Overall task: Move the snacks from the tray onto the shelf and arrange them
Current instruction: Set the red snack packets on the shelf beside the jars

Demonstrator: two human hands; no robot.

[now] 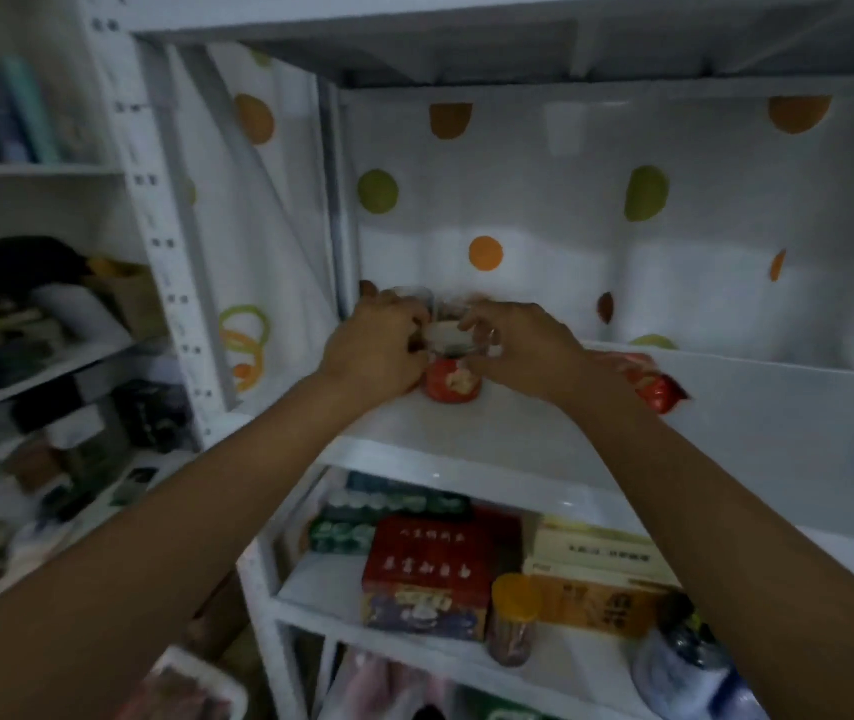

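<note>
My left hand (pixel 373 345) and right hand (pixel 513 340) both clasping a small red-labelled snack jar with pale lid (pixel 453 379), standing on the white shelf board (pixel 466 439), red crinkled snack packet (pixel 653 387) at its three o'clock.

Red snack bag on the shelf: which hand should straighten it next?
Probably the right hand: the red snack bag lies just beside its wrist, while the left hand is on the jar's far side.
</note>
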